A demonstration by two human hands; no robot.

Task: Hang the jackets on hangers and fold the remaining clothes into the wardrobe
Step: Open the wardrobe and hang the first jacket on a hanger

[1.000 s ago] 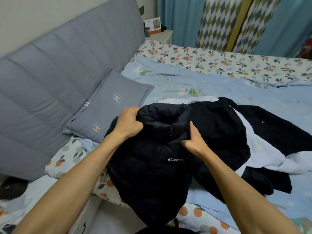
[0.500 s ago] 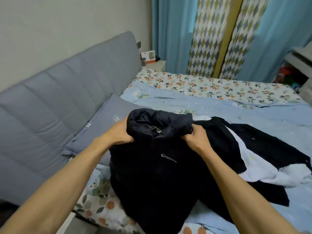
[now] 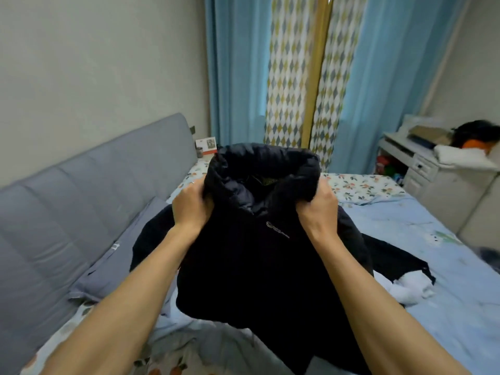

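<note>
A black puffer jacket [image 3: 259,272] with a small white chest logo hangs in front of me, held up above the bed. My left hand [image 3: 190,205] grips the left side of its collar. My right hand [image 3: 319,209] grips the right side of the collar. The collar stands open at the top and the jacket's body drops down between my forearms. Behind it on the bed lie other dark clothes [image 3: 392,258] and a white garment [image 3: 414,289], partly hidden by the jacket.
The bed [image 3: 446,320] has a light blue sheet and a grey padded headboard [image 3: 81,201] on the left, with a grey pillow [image 3: 121,261] beside it. Blue and patterned curtains [image 3: 297,77] hang behind. A cluttered white desk [image 3: 422,163] stands at the right.
Both hands have lifted the jacket by its collar from the bed up to chest height. My view has tilted upward, showing more of the curtains and the desk.
</note>
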